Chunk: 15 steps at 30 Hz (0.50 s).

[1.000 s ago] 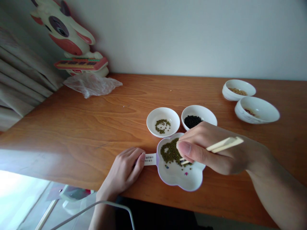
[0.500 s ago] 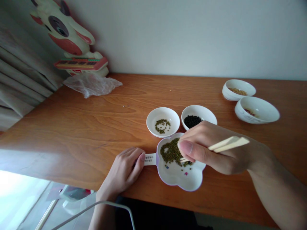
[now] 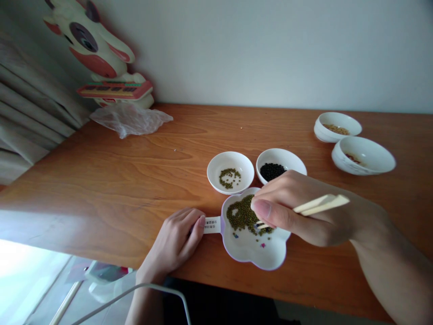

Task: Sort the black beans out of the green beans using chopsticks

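Note:
My left hand (image 3: 179, 237) is closed on the labelled handle of a white, purple-rimmed scalloped dish (image 3: 250, 255) at the table's front. Green mung beans (image 3: 241, 219) fill the dish's upper part, and a few lie loose lower down. My right hand (image 3: 294, 210) grips a pair of light wooden chopsticks (image 3: 320, 205). Their tips reach down among the beans at the dish's middle; whether they pinch one is too small to tell. Touching or close behind the dish stand a white bowl (image 3: 214, 174) with some green beans and another white bowl (image 3: 294, 158) with black beans, partly hidden by my right hand.
Two white bowls stand at the back right, the farther bowl (image 3: 353, 123) holding yellowish bits, the nearer bowl (image 3: 380, 158) reddish ones. At the back left are a clear plastic bag (image 3: 135, 122) and a cow-shaped toy keyboard (image 3: 115, 90). A grey cable (image 3: 152, 286) crosses the lower left.
The chopstick tips have shifted very slightly among the green beans in the dish. My left hand, the dish and the bowls stay in place.

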### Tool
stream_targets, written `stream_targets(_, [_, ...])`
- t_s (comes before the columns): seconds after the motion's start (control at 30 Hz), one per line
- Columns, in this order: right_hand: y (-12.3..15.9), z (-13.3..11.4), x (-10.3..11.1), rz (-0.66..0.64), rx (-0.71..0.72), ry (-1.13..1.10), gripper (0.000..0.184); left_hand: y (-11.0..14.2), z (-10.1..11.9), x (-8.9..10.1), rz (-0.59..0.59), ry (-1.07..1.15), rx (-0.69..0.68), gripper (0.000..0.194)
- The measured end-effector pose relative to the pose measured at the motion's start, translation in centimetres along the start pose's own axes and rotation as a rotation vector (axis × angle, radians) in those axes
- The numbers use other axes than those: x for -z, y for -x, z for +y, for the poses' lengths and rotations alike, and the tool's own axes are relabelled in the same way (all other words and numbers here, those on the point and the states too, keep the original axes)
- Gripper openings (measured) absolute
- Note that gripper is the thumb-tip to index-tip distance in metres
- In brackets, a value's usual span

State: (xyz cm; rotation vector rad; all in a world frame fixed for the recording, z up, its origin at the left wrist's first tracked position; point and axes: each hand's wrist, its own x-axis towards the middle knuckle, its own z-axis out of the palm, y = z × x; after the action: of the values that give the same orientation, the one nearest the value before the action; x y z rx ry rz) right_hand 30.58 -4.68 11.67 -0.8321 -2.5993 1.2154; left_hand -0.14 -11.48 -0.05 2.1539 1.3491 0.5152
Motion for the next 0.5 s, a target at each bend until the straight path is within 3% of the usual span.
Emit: stream_targets(0.5, [-0.10, -0.12, -0.37, 0.059, -0.004, 0.029, 0.046, 0.01, -0.15, -0.09, -0.003, 0.006, 0.003, 0.030])
